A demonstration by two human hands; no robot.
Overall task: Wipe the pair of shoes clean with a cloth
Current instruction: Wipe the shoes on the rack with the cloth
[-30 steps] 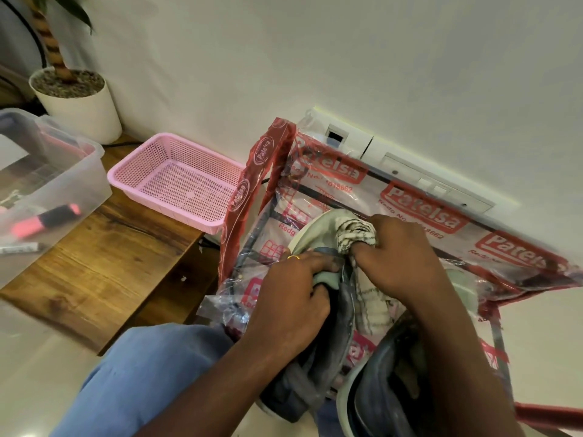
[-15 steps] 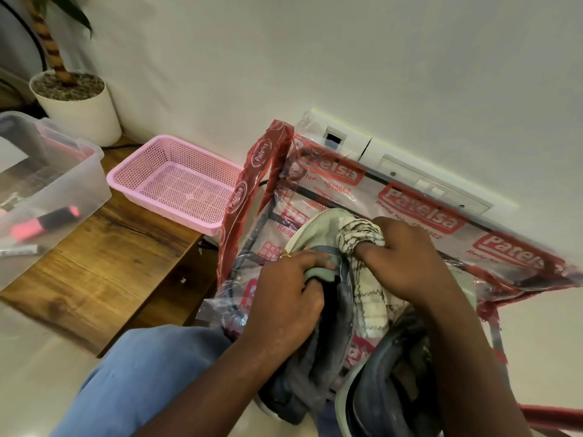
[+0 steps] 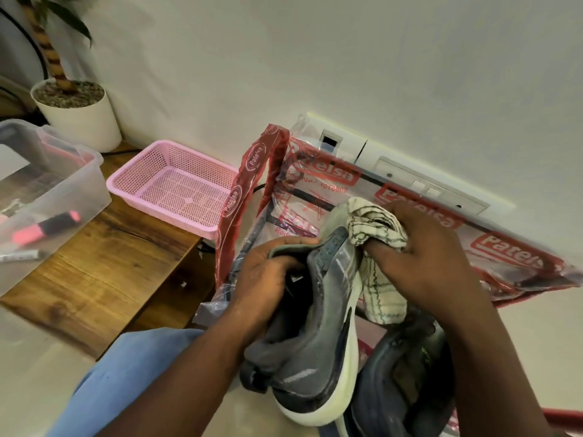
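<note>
The left hand (image 3: pixel 265 279) grips the shoe (image 3: pixel 318 342) and the right hand (image 3: pixel 426 257) clutches the cloth (image 3: pixel 375 228) against its far end; a hard rub could twist the shoe loose.

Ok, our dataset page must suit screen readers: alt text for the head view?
A person's left hand holds a grey shoe while the right hand presses a checked cloth against it; the second shoe lies beside it, with a red-printed plastic bag behind.

Soft, even indoor light, faint motion blur, wide-angle bending at the edges, mild wall glow.
</note>
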